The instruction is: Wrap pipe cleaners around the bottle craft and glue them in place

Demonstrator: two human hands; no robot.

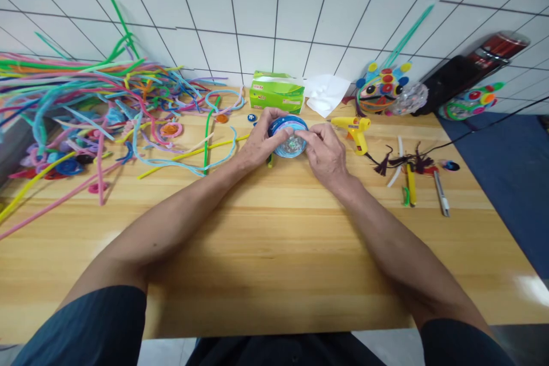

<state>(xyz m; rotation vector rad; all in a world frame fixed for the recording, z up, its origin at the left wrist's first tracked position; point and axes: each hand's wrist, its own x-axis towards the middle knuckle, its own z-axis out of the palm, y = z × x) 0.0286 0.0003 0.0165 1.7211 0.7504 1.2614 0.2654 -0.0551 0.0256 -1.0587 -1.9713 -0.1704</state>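
Note:
A round clear container point(291, 147) with blue and light blue fuzzy strips around it is between my hands, above the middle of the wooden table point(274, 251). My left hand point(265, 138) grips its left side, the thumb lying across the face. On the right side, my right hand point(325, 151) presses thumb and forefinger to the rim; whether a strip is pinched there is too small to tell. Just right of that hand lies a yellow glue gun point(357, 130). A green tissue pack point(277, 93) stands behind the container.
Many coloured pipe cleaners point(98, 88) pile up at the left. At the right lie a yellow knife point(412, 185), a white-handled tool point(441, 194) and dark tassels point(383, 164). A decorated bottle point(381, 91) and a dark red-topped flask point(472, 74) are near the tiled wall point(257, 11).

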